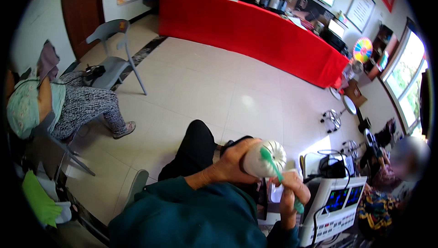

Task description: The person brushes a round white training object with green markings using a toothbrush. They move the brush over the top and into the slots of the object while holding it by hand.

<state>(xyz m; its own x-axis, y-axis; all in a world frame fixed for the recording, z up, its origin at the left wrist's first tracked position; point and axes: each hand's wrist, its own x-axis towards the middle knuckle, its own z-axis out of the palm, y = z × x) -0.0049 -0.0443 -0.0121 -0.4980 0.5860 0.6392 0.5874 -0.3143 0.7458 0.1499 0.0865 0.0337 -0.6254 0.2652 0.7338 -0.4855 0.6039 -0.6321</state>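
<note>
My left hand [232,162] grips a white rounded vessel [251,164] by its side, in front of my chest. Dark grooves fan out around a small dimple on the end of it that faces up. In my right hand [295,188] is a slim green tool [276,170] with a wider, flattened head. That head lies across the ribbed end in this view; whether it touches the surface I cannot tell. The tool's lower end shows beneath my right fingers.
At my right stands a white electronic device [337,207] with screens and cables. A person sits on the left near a grey chair [113,59]; another is at the far right. A red-draped table [239,39] spans the back. Wheeled stools [331,119] stand right.
</note>
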